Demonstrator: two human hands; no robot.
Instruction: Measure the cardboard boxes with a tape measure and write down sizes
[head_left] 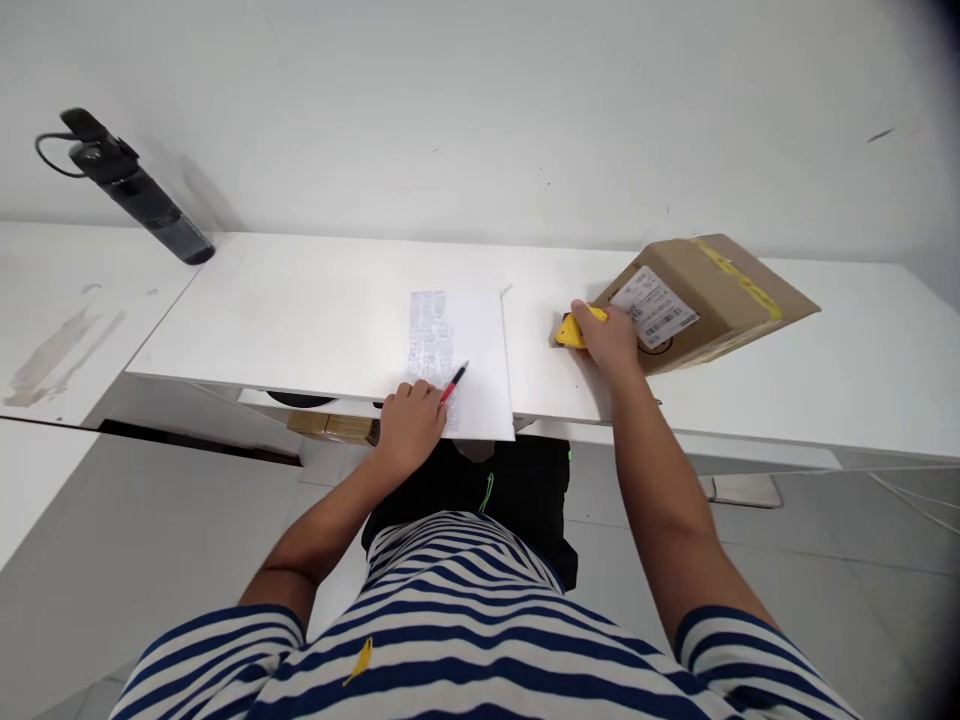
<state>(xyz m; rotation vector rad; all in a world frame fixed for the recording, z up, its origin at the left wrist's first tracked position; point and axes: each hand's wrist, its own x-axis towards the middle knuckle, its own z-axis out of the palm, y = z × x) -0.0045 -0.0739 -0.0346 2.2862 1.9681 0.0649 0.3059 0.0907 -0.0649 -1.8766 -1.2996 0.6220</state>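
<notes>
On the white worktop [300, 300], a brown cardboard box with a white label [720, 285] sits toward the rear right edge. A printed white paper sheet [480, 330] lies at the front edge. The right hand [611, 340] is closed around a small yellow plastic cutter [571, 330] at the box's left corner, and the left hand [409, 420] pinches a red-and-black pen [454, 382] on the sheet.

Left hand [409, 425] holds red pen [454, 381] on paper [472, 340]; right hand [611, 345] grips yellow cutter [572, 331] beside cardboard box [712, 290]
</notes>
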